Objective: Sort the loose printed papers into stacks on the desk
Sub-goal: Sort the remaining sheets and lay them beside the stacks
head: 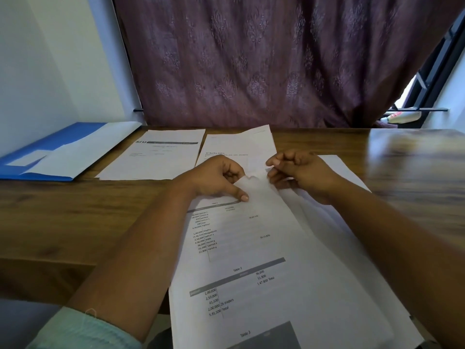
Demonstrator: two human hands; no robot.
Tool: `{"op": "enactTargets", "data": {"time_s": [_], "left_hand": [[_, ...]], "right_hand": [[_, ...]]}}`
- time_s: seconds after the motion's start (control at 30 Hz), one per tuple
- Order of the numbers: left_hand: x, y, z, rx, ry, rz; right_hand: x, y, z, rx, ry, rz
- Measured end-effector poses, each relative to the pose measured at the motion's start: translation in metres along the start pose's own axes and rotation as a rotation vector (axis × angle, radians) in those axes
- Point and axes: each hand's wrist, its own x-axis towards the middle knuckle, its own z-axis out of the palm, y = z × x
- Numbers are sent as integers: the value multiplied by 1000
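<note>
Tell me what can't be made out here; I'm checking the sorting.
Head view only:
- Tables sheet: bottom cut off by the frame edge; top hidden by the left hand.
- Sheets under it: print covered.
- Far stacks: body text too small.
- Right hand: whether it pinches paper is unclear.

- Dim interior; daylight enters at two o'clock beside the curtain (276,59).
- Glare sheens the desk (415,157) at three o'clock.
- Wide-angle bending at edges; printed text soft, slightly blurred.
</note>
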Motion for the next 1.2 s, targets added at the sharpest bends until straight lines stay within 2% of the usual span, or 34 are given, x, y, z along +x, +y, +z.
{"op": "enactTargets", "data": {"time_s": [0.07,0.13,0.33,0.47,0.6,0.67,0.73,0.8,0.87,0.9,1.07,1.2], "left_hand": [[-3,1,-6,-31,-15,11],[-5,0,-10,-33,-47,28],[-7,-2,-14,10,-123,18],[-8,-1,-14,7,-113,20],[-6,-6,-15,23,-32,-32],[-7,-8,-15,22,28,-72],[-10,-4,-12,88,84,-27],[-13,-1,-10,151,129,66],[-19,-3,-5,169,152,150],[-22,-7,-2,186,153,177],[-32,-17,15,166,135,220],[-35,-13,15,153,161,213]], "right_hand": [[4,9,-2,-184,77,39],[5,15,-2,-341,57,101],[1,6,11,-90,37,182],[-2,5,5,-90,-38,122],[-3,6,3,-111,-40,50],[-7,4,0,-76,-123,15],[-10,0,-2,69,-211,25],[-6,4,-3,37,-105,7],[1,10,-7,-271,89,-47],[3,11,-9,-346,114,-33],[2,13,-11,-495,37,72],[6,18,-11,-523,165,130]]}}
